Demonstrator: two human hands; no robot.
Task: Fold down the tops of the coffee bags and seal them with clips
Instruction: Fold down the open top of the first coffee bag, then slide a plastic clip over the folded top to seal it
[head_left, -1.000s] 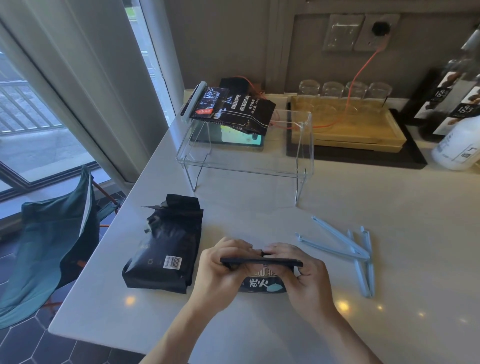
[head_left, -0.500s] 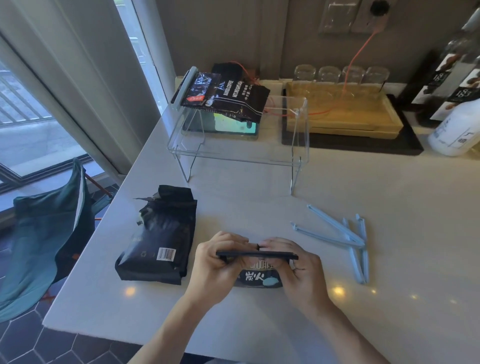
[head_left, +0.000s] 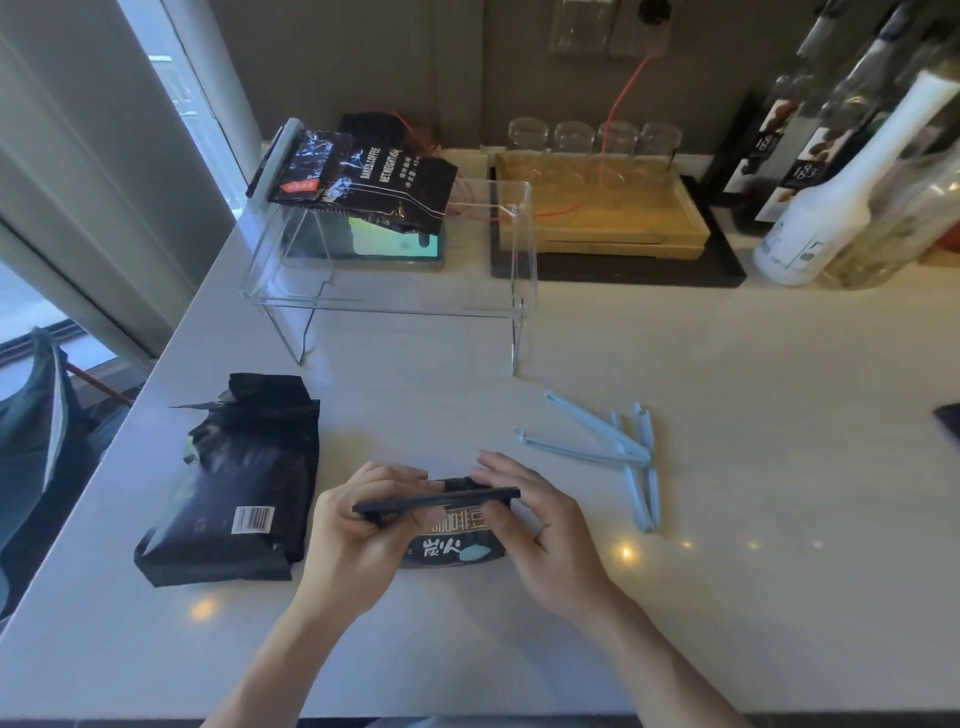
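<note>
Near table front edge, small coffee bag stands between hands. Left hand fingers pinch folded top; right hand fingers loose, opening. Keep fold flat, tight; fetch blue clips from right.

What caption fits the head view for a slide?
Left hand grips the small coffee bag's folded top, right hand loosens; blue clips wait alongside.

Both forearms enter from bottom edge, converging toward center. L hand: fingers curled, thumb on top, pinching left end of the folded bag top. R hand: palm down just beside the right end, fingers loosely extended over the far side, thumb side near the fold; actual contact can't tell. Wrists roughly level, hands close together.
</note>
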